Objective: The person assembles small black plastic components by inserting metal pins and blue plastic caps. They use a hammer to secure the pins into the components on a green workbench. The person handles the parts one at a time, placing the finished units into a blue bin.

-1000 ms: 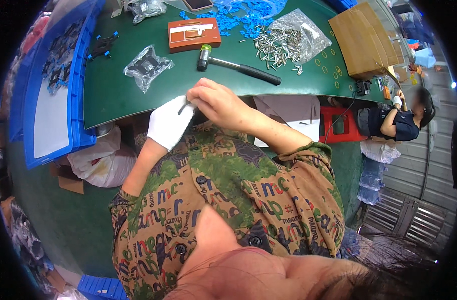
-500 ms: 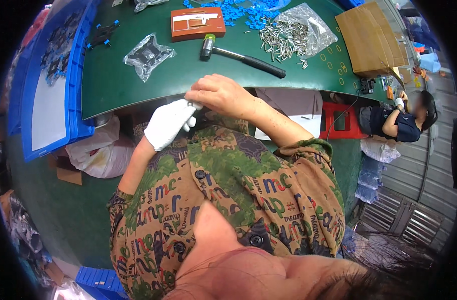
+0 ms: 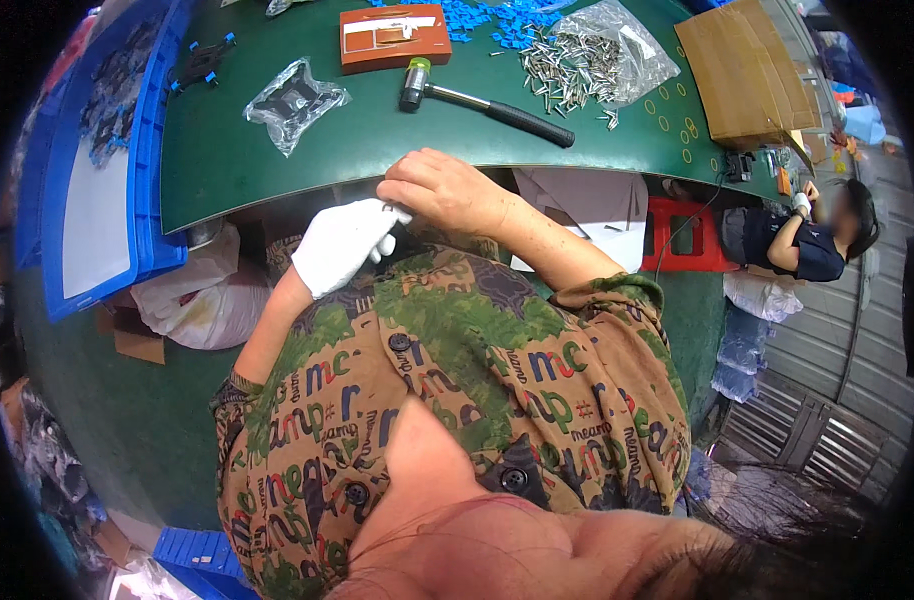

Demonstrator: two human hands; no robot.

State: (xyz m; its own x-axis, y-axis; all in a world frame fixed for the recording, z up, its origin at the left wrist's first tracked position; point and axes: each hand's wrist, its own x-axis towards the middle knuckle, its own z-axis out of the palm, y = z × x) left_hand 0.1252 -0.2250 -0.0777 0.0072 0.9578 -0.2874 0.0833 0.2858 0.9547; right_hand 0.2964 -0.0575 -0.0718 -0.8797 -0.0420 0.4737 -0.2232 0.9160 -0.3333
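Observation:
My left hand (image 3: 342, 245) wears a white glove and my right hand (image 3: 442, 190) is bare. The two meet at the near edge of the green table (image 3: 247, 170), just above my lap. The fingertips of both close together on a small pale piece (image 3: 395, 211) that is mostly hidden between them. A black-handled mallet (image 3: 487, 105) lies on the table just beyond my right hand. Farther back are an orange-brown block (image 3: 395, 35) and an open clear bag of metal pins (image 3: 587, 60).
A clear bag with a black part (image 3: 295, 100) lies left of the mallet. Small blue parts (image 3: 497, 20) are at the far edge and a cardboard box (image 3: 742, 70) at the right. Blue trays (image 3: 97, 190) stand at the left. Another person (image 3: 807, 240) sits at the right beside a red stool (image 3: 687, 235).
Both hands have drawn back from over the table's near edge toward my lap, staying joined. The table's things look farther up as my head tilts down.

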